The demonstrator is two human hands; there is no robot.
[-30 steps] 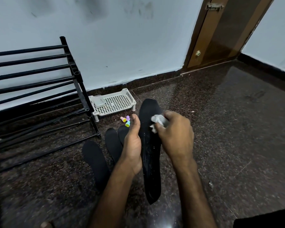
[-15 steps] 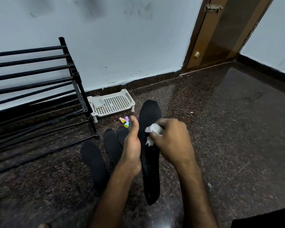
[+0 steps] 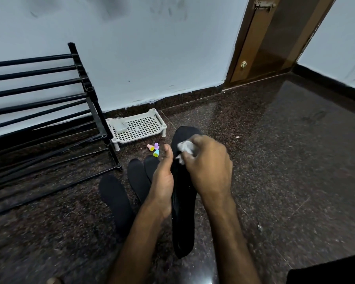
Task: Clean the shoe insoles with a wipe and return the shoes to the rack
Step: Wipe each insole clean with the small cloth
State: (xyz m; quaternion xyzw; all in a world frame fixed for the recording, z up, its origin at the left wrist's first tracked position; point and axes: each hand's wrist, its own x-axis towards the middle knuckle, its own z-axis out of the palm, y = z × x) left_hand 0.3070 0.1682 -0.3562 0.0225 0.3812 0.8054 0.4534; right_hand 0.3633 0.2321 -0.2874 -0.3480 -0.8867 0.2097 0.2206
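A long black insole (image 3: 182, 218) is held up over the floor, toe end pointing away. My left hand (image 3: 162, 181) grips its left edge, thumb up along the side. My right hand (image 3: 207, 167) pinches a crumpled white wipe (image 3: 184, 148) and presses it on the insole's upper part. Three more black insoles lie on the floor to the left: one (image 3: 115, 199) nearest me, one (image 3: 137, 179) in the middle, and one (image 3: 151, 165) partly hidden behind my left hand. The black shoe rack (image 3: 49, 111) stands at the left. No shoes are in view.
A white perforated plastic tray (image 3: 139, 128) sits by the wall beside the rack. Three small coloured caps (image 3: 154, 149) lie on the dark granite floor (image 3: 275, 160) just beyond my left thumb. A brown door (image 3: 275, 37) is at the back right.
My right hand slid the wipe down the insole toward me, then back up toward the toe end. My left hand has kept its hold.
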